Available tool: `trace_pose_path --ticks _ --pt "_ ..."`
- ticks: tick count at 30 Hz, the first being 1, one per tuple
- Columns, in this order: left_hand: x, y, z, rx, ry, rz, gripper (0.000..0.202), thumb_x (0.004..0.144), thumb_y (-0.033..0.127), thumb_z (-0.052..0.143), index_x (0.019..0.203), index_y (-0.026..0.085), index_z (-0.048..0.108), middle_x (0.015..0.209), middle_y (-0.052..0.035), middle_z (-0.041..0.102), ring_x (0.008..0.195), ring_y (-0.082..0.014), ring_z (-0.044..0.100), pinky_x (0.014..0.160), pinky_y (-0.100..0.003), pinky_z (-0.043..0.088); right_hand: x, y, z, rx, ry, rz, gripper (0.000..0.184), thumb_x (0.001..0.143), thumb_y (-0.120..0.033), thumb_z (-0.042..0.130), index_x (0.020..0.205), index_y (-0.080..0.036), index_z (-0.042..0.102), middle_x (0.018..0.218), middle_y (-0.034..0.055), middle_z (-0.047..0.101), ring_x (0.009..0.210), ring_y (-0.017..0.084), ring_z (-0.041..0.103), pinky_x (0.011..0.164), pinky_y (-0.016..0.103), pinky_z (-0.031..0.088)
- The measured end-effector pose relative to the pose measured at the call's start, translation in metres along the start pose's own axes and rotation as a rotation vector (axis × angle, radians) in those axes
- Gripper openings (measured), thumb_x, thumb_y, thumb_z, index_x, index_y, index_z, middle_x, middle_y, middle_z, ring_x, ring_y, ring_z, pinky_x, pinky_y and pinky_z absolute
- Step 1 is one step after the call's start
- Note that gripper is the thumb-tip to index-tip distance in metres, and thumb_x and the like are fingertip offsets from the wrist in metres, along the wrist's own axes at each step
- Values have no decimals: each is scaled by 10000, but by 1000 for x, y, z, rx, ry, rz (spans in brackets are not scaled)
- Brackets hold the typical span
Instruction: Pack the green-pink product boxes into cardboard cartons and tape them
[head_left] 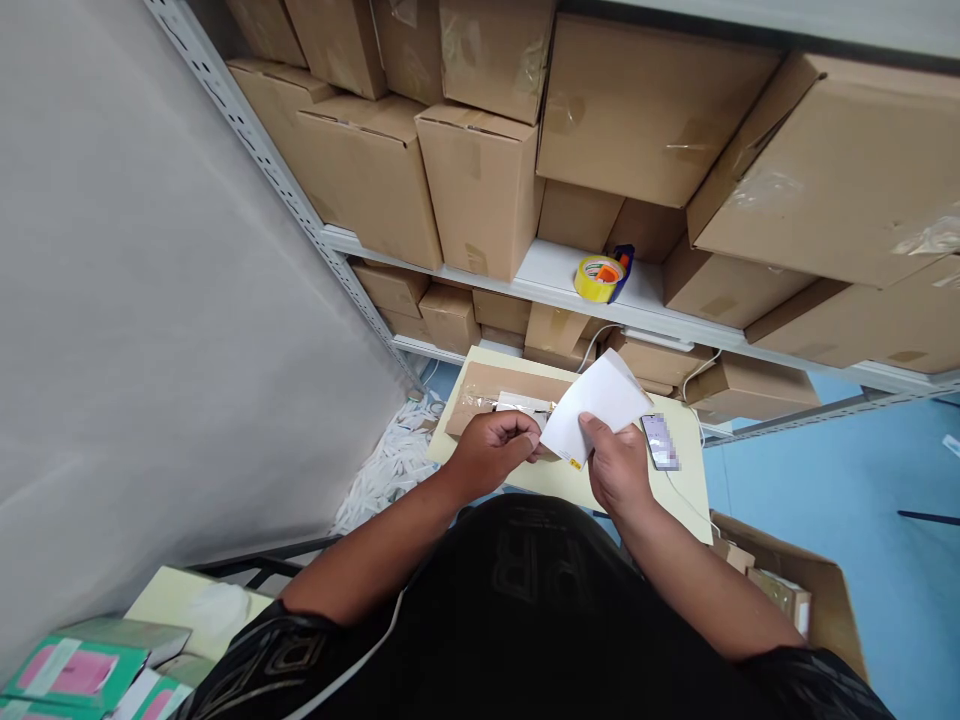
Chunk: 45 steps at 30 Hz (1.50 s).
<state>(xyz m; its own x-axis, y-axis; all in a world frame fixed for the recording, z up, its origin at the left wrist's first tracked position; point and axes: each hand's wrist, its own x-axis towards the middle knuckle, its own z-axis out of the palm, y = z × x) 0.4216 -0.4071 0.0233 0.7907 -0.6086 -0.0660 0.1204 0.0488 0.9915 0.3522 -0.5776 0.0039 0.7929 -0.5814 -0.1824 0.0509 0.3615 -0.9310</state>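
My right hand (621, 468) grips a white sheet of paper (600, 405), its thumb pressed on the near face. The sheet bends slightly and has a small yellow mark at its lower corner. Beside the sheet's left corner, my left hand (495, 450) is closed with its fingers curled; what it pinches, if anything, is hidden. Under both hands stands a pale yellow table (686, 495). A flat cardboard box (480, 385) with clear tape lies on it behind my left hand, with a white label (517, 402) partly showing. To the right of my right hand lies a phone (660, 442).
Metal shelving (555, 265) full of cardboard boxes (480, 190) rises behind the table. A yellow tape roll in a dispenser (600, 278) sits on the shelf. White paper strips (386, 465) litter the floor at left. An open carton (829, 590) stands at lower right, green-pink boxes (75, 665) lower left.
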Motion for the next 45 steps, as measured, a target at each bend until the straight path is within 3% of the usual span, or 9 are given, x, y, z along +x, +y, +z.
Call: trace_pose_path --ticks 8,19,26,31,33,36,38,41,45 --pt "-2 -3 -3 -24 -46 -1 133 820 284 680 766 163 672 712 -12 700 647 -138 658 651 -274 570 -3 4 1 28 10 24 395 732 -400 854 1028 -164 740 935 58 783 856 245 707 742 358 568" --pt "-2 -8 -2 20 -23 -15 128 816 284 679 757 170 679 687 -10 694 633 -137 646 647 -273 558 -7 1 -1 -71 34 -44 298 762 -430 826 896 -176 743 836 46 769 934 257 707 826 370 566" --pt "-2 -8 1 -6 -66 -28 137 821 293 672 760 172 655 700 -7 685 635 -129 628 646 -269 545 -8 4 -2 -17 28 25 369 739 -413 840 1002 -178 731 912 45 782 848 241 709 762 355 557" --pt "-1 -12 5 -61 -81 -25 128 819 285 660 763 172 636 691 1 662 644 -124 608 644 -258 528 2 12 -2 -98 -121 183 471 731 -448 833 1090 -172 702 937 43 758 790 222 667 717 346 535" --pt "-1 -16 6 -56 -53 -25 132 816 288 659 760 172 630 684 3 652 636 -120 594 636 -252 514 8 13 -5 -223 -72 126 602 699 -439 856 1214 -198 656 1041 35 724 825 199 641 739 333 529" --pt "1 -21 6 -4 13 -14 142 821 296 652 754 172 629 681 7 634 625 -117 576 621 -243 487 9 9 -10 -397 70 -146 658 685 -394 871 1274 -241 620 1106 20 655 878 171 590 817 319 511" --pt "1 -22 6 60 43 10 146 826 300 651 754 174 638 673 16 619 626 -118 569 620 -240 472 2 3 -9 -459 -59 -268 449 743 -371 835 1143 -241 678 1019 14 651 882 175 583 844 317 497" --pt "1 -19 6 139 92 61 155 821 312 664 742 180 643 674 24 612 636 -117 550 626 -237 453 -11 -5 -1 -516 -389 -275 146 831 -350 767 916 -240 723 850 3 667 789 177 595 766 307 484" --pt "-1 -15 5 161 119 63 152 821 307 635 727 186 630 660 26 604 622 -118 534 613 -237 434 -17 -5 14 -584 -378 -284 121 884 -325 699 804 -243 736 750 -11 693 695 166 589 696 298 455"
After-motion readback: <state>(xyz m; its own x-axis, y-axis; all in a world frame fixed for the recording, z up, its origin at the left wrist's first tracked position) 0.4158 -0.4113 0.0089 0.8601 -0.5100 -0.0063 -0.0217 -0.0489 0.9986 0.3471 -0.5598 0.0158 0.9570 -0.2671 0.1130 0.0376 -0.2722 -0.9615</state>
